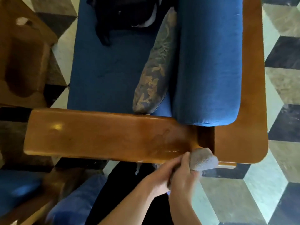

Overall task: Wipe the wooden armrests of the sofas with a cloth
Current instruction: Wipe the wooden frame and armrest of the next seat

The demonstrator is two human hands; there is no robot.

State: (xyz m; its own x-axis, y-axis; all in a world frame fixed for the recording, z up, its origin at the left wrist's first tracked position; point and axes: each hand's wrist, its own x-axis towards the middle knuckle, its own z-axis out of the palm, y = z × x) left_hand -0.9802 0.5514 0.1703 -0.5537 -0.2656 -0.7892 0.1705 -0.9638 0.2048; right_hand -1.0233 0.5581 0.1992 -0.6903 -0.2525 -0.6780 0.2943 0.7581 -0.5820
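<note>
Fuzzy grey cloth (203, 160) on glossy wooden armrest (103, 135), both hands' fingers (183, 159) clutching it.

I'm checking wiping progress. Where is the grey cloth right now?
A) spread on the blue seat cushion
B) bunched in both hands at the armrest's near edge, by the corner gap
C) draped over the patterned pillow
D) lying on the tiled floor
B: the grey cloth sits bunched between the left hand and right hand, against the wooden armrest edge.

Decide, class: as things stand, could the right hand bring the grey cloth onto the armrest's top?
Probably yes. The right hand holds the grey cloth at the armrest near its back corner, and nothing lies on the wood to block it.
</note>
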